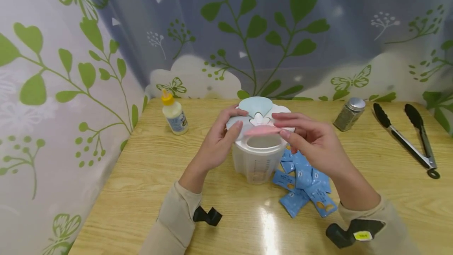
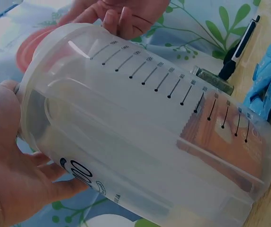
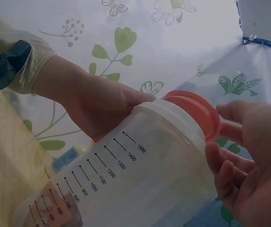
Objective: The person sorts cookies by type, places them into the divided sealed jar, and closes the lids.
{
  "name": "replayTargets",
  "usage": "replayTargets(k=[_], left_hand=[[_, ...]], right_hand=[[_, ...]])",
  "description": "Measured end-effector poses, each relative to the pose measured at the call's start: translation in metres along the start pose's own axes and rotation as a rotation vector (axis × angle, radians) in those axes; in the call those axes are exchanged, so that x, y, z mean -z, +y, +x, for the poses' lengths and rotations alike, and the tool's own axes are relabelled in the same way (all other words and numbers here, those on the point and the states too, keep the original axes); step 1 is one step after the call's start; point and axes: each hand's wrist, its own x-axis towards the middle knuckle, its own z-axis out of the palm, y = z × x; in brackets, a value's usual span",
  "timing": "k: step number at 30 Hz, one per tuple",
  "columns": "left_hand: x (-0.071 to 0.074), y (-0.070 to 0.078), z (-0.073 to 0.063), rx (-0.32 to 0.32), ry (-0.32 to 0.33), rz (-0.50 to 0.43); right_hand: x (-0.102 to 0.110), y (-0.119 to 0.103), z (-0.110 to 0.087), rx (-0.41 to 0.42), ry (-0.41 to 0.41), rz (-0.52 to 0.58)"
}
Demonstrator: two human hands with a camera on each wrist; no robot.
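Observation:
A clear plastic storage canister [image 1: 260,166] with measuring marks stands upright on the table. Its white top carries a pale blue flap [image 1: 255,105], a greyish flap and a pink flap lid [image 1: 262,130]; the pink one is raised over an open compartment. My left hand [image 1: 220,141] grips the canister's top at the left, thumb over the rim. With thumb and fingers, my right hand [image 1: 315,141] pinches the pink lid's right edge. An orange-brown packet [image 2: 225,137] shows through the wall, low inside the canister.
Several blue packets [image 1: 306,180] lie piled right of the canister. A yellow-capped bottle [image 1: 175,117] stands back left. At back right are a metal-lidded glass jar [image 1: 348,115] and black-tipped tongs [image 1: 407,141]. Patterned cloth [image 1: 198,50] hangs behind the table.

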Motion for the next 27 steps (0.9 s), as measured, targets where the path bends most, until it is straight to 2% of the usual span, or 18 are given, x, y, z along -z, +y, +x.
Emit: replayTargets(k=[3,5,8,13,19,27], left_hand=[[0.000,0.002,0.000,0.001,-0.004,0.035],[0.001,0.002,0.001,0.002,-0.004,0.045],[0.002,0.002,0.001,0.019,-0.009,0.048],[0.001,0.001,-0.001,0.086,-0.010,0.061],[-0.001,0.003,-0.004,0.099,0.002,0.071],[-0.001,0.000,-0.003,0.079,-0.018,0.058]], right_hand=[[0.001,0.000,-0.001,0.025,-0.022,0.007],[0.002,0.001,-0.001,0.007,-0.023,0.004],[0.001,0.003,-0.001,-0.075,-0.010,-0.086],[0.004,0.007,0.000,-0.243,-0.059,-0.199],[0.007,0.011,0.002,-0.282,-0.122,-0.166],[0.008,0.012,0.001,-0.300,-0.134,-0.096]])
